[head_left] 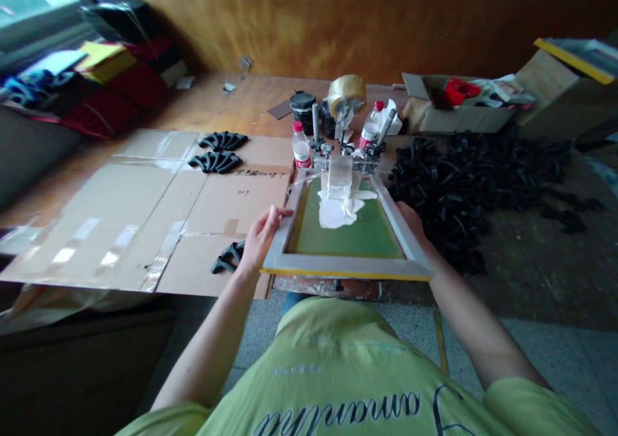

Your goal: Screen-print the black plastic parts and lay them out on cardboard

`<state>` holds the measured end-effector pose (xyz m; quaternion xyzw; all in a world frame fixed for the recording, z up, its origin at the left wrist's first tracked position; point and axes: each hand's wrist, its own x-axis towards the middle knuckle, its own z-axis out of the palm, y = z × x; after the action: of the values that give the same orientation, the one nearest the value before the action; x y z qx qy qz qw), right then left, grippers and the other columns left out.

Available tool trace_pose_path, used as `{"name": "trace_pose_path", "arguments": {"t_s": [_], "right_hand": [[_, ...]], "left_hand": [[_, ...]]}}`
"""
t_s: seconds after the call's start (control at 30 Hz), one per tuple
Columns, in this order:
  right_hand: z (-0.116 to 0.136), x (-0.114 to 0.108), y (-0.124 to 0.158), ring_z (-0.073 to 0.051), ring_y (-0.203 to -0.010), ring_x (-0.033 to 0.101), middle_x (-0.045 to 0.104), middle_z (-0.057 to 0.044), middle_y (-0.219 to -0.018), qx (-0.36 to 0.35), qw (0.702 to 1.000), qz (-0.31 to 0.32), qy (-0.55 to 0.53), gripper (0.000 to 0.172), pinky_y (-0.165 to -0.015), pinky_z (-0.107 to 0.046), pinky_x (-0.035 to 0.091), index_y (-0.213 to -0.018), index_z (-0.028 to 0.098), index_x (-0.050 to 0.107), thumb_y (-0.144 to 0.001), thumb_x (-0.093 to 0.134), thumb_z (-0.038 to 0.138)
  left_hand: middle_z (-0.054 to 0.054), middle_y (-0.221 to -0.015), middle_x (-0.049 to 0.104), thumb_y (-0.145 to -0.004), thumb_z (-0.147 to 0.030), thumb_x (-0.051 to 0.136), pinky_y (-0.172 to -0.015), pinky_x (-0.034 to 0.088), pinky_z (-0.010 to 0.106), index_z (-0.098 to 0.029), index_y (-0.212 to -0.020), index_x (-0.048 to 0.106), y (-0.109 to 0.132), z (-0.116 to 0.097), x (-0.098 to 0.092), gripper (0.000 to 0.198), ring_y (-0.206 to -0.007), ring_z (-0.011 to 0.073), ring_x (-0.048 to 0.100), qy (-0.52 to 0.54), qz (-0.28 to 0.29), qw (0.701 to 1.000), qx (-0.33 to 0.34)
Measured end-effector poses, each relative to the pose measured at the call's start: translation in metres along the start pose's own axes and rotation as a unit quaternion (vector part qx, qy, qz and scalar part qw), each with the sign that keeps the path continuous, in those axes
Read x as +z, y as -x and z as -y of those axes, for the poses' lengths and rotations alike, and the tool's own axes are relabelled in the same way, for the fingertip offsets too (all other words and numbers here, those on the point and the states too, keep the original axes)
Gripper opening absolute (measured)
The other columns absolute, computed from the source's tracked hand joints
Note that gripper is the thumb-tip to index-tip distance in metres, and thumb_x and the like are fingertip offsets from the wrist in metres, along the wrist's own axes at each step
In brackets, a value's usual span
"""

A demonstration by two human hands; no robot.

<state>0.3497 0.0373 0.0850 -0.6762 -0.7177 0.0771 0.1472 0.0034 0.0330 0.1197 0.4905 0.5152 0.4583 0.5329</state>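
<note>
A screen-printing frame [418, 268] with a pale border and green mesh lies before me, its front edge facing my body. My left hand [261, 233] is at the frame's left side, fingers curled and fingertips against its edge. At the right side is my right hand [411, 222], its fingers mostly hidden by the border. White ink [338, 214] lies on the far half of the mesh, under a clear squeegee block [340, 175]. Clamps [364, 159] stand at the frame's far end. Black curved parts [226, 259] rest on cardboard beside my left hand.
Flattened cardboard [140, 198] covers the left tabletop, with more black parts [217, 159] in rows. A heap of black parts [449, 185] spreads on the right. Bottles [302, 149], a black tub [302, 111], a tape roll [346, 91] and an open carton [463, 119] stand behind.
</note>
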Motion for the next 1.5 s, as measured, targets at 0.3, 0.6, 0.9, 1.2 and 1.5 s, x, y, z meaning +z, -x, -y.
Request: {"name": "trace_pose_path", "arguments": {"t_s": [0.3,0.6,0.9,1.2,1.5], "right_hand": [[0.076,0.011,-0.065,-0.031,-0.116,0.055,0.059,-0.016,-0.124,-0.140,0.990,-0.022,0.019,0.043,-0.097,-0.043,0.047,-0.119,0.014,0.062,-0.080,0.077,0.026],[0.069,0.023,-0.001,-0.019,-0.090,0.063,0.071,-0.007,-0.100,-0.312,0.933,0.170,0.057,0.025,-0.071,-0.027,0.042,-0.099,0.018,0.067,-0.089,0.049,0.005],[0.068,0.034,0.001,-0.018,-0.092,0.065,0.073,-0.006,-0.102,-0.264,0.962,0.072,0.011,0.026,-0.074,-0.027,0.045,-0.102,0.020,0.071,-0.087,0.053,0.008],[0.082,0.017,-0.026,-0.021,-0.094,0.068,0.073,-0.003,-0.109,-0.175,0.983,0.047,-0.013,0.033,-0.078,-0.030,0.051,-0.121,0.027,0.066,-0.088,0.067,0.030],[0.009,-0.037,-0.062,-0.016,-0.078,0.066,0.073,-0.009,-0.090,0.050,0.989,-0.135,-0.044,0.043,-0.073,-0.025,0.049,-0.119,0.010,0.065,-0.103,0.041,0.041]], "left_hand": [[0.002,-0.080,0.070,-0.082,-0.051,0.065,-0.061,0.050,0.025,-0.021,-0.143,0.051,0.011,0.118,0.001,0.070,-0.067,0.0161,0.063,-0.101,-0.005,0.988,-0.115],[0.005,-0.088,0.072,-0.087,-0.059,0.056,-0.064,0.050,0.027,-0.020,-0.137,0.056,0.009,0.139,-0.004,0.064,-0.073,0.0181,0.065,-0.135,0.009,0.984,-0.112],[0.006,-0.091,0.074,-0.084,-0.061,0.059,-0.062,0.049,0.025,-0.018,-0.131,0.058,0.011,0.128,-0.001,0.063,-0.074,0.0173,0.066,-0.096,0.015,0.988,-0.121],[0.005,-0.083,0.073,-0.079,-0.060,0.065,-0.057,0.048,0.024,-0.016,-0.135,0.055,0.014,0.105,0.001,0.072,-0.070,0.0174,0.066,-0.057,0.017,0.989,-0.134],[0.000,-0.067,0.061,-0.086,-0.067,0.054,-0.052,0.045,0.021,-0.015,-0.096,0.070,-0.003,0.010,0.011,0.055,-0.056,0.0103,0.055,0.065,-0.053,0.996,0.001]]}}
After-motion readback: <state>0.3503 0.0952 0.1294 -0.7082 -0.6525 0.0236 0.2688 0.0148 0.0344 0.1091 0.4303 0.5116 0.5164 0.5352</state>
